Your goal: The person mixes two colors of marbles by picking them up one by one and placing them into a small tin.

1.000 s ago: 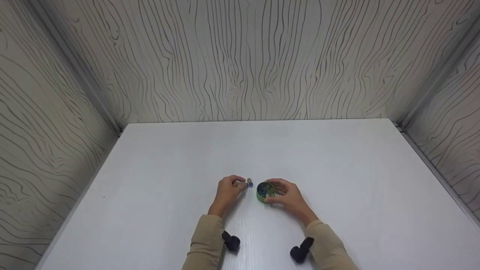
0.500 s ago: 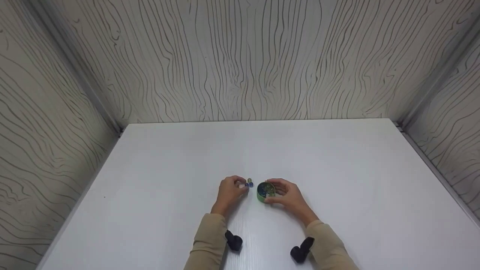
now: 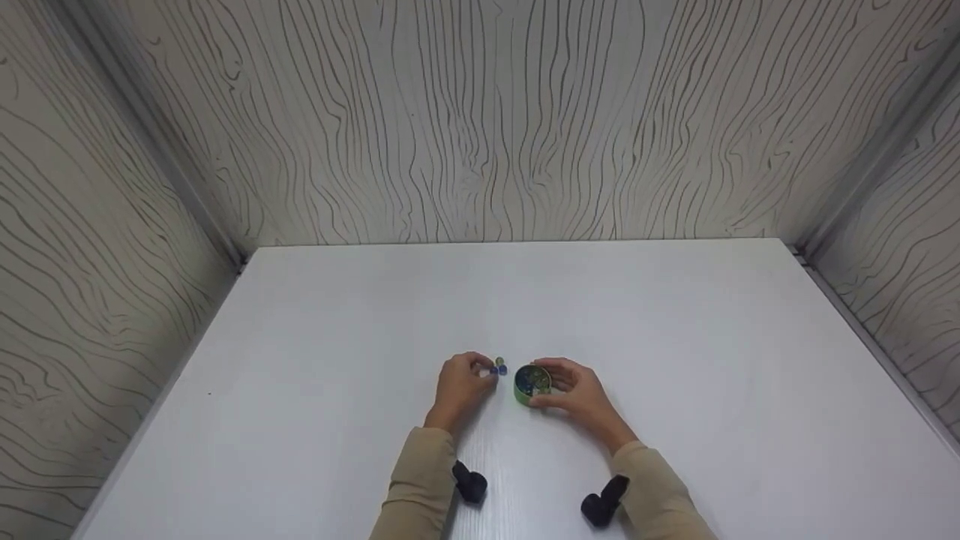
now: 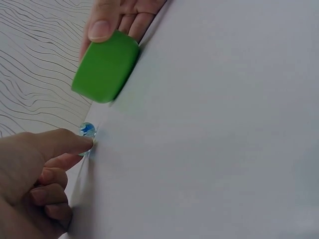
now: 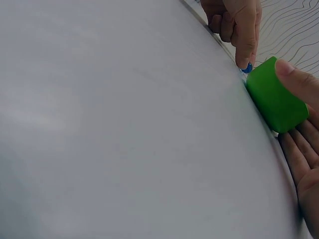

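My left hand (image 3: 461, 386) has its thumb and index fingertip pinched at a small blue glass marble (image 3: 494, 370) on the white table. Beside it sit a second blue marble (image 3: 503, 370) and a yellow-green marble (image 3: 500, 361). In the left wrist view the thumb partly covers the marbles, with one blue-swirled marble (image 4: 87, 129) showing past it. A small round green container (image 4: 107, 67) rests just right of them, its dark inside holding several glassy pieces. My right hand (image 3: 574, 390) grips this container from the right, thumb in front and fingers behind.
The white table (image 3: 337, 322) stretches out around both hands. Wood-grain patterned panels (image 3: 480, 127) stand at its back and sides. Black wrist cameras (image 3: 471, 486) sit on both sleeves, close above the table.
My left hand has shifted slightly right, and the blue marble at its fingertips shows more than before. My right hand and the green container have stayed in place.
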